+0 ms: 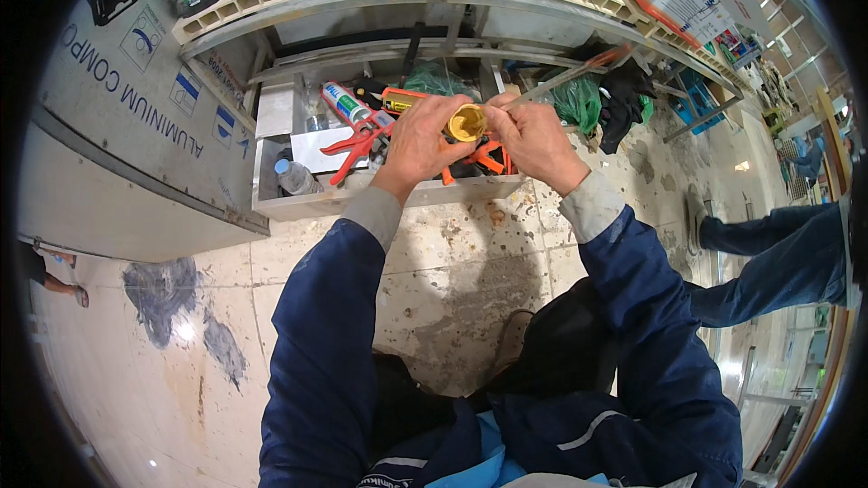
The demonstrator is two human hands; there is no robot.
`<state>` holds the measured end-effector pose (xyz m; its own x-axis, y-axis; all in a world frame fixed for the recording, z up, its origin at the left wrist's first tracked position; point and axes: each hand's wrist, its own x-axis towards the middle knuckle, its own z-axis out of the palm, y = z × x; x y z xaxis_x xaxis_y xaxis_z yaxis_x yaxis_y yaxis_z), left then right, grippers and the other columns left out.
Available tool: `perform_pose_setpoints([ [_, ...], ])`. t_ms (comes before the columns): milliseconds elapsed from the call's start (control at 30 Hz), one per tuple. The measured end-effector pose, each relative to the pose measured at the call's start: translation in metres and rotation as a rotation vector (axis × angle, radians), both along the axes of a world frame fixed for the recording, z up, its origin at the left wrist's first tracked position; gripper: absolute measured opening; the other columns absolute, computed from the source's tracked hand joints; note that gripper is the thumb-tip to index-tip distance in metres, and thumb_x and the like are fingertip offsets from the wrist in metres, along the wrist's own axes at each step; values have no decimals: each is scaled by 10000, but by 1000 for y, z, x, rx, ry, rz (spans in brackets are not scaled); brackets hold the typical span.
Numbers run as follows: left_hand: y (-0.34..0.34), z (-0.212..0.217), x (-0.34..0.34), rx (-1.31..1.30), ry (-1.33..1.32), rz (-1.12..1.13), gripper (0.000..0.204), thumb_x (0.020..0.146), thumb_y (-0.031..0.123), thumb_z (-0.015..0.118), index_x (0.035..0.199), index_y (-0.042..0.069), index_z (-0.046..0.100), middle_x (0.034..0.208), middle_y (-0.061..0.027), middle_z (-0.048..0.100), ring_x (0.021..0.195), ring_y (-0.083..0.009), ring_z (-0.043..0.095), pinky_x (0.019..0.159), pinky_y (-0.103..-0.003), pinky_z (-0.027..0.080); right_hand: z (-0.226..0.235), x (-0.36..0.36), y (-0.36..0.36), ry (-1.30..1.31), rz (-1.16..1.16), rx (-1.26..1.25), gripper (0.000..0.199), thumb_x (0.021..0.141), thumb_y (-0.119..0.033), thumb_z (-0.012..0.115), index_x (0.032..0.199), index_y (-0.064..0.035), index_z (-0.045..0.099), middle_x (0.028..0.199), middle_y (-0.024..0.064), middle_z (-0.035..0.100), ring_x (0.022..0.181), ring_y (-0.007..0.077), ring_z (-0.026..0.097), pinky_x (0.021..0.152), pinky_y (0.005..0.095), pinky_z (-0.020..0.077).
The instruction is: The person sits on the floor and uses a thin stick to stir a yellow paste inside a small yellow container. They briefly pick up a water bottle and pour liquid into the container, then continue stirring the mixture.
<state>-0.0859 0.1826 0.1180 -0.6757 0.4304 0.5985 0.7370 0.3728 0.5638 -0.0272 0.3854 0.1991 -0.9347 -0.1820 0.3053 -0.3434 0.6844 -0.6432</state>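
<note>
A small yellow roll (467, 122), open end turned up toward the camera, is held between both hands above the tool-filled tray (389, 200). The left hand (419, 140) is wrapped round the roll's left side, fingers curled against it; the right hand (535, 138) is pressed to its right side, thumb and fingertips pinched at the rim. Both hands are brought close together, clamped on the roll, almost touching each other. Below and behind them, a red caulking gun (359, 145) is seen lying in the tray, a sealant tube (344, 102) just beside it, and a clear plastic bottle (294, 177) at the tray's left end. Orange-handled tools (489, 159) are partly hidden under the right hand. A green bag (579, 101) and dark cloth (624, 95) are piled to the right. On the stained tile floor (452, 280), another person's jeans-clad leg (768, 258) is stretched in from the right edge.
</note>
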Motion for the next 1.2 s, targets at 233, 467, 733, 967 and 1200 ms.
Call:
perform_pose_setpoints([
  [233,-4,4,5,-57,28,62,614,794,279,896,1343,114,674,1193,-136,716,1135,-366,683,966,-481,540,0,1,-5,78,-37,15,298,1074,-223,623,972,34,732,885,201,738,795,417,717,723,453,566],
  [467,-6,-1,9,-66,-27,98,654,752,275,911,1349,171,666,1205,-106,704,1161,-342,669,987,-490,534,-18,0,-19,-153,-46,-291,254,1084,-216,611,1065,11,724,857,140,721,738,238,730,677,387,563],
  [733,-16,-4,2,-44,-27,57,638,788,294,910,1365,154,676,1232,-116,721,1179,-342,674,997,-481,532,-21,-4,-12,-180,8,-236,340,1125,-197,584,1020,92,731,1061,66,719,833,147,747,669,278,602],
  [967,-17,-11,-2,-88,-45,53,664,808,332,903,1405,170,661,1281,-109,698,1220,-343,647,1047,-475,511,-23,-5,-8,-29,95,-160,294,1115,-175,599,1108,89,728,1117,63,729,884,173,753,768,298,611],
  [1200,-19,-14,-3,-113,-42,58,640,820,310,884,1406,180,662,1287,-104,684,1230,-337,638,1041,-474,511,-25,-7,-9,-97,95,-282,287,1054,-215,604,1052,47,720,952,125,747,826,271,718,796,385,561],
])
